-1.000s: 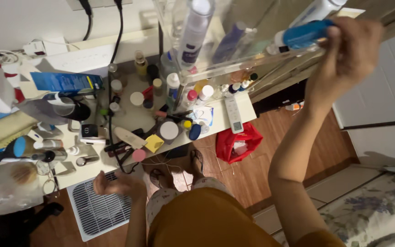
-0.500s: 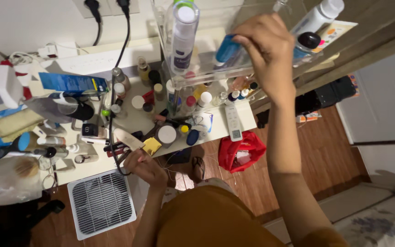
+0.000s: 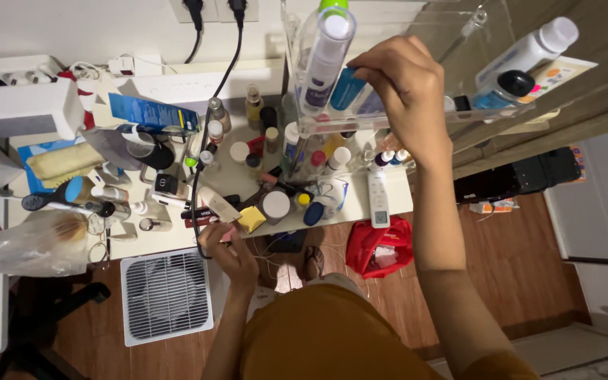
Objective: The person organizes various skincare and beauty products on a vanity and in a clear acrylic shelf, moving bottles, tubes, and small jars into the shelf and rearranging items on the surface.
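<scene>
While the right hand [image 3: 399,88] grips a blue tube [image 3: 348,89] inside the clear organizer [image 3: 459,112], it should lower it slowly between the bottles. At the bench [image 3: 177,243] edge, the left hand [image 3: 223,243] closes around a small pink thing [image 3: 228,231].

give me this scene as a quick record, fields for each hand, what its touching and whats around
right hand: raised right hand grips a blue tube at the clear acrylic shelf
on shelf: tall white bottle left of the tube; white bottle with a blue label and black-capped bottle at the right end
left hand: left hand at the front edge of the white table, fingers on a small pink item
near left hand: yellow piece, round white lid, black cable
below: white fan grille, red bag, wooden floor
</scene>
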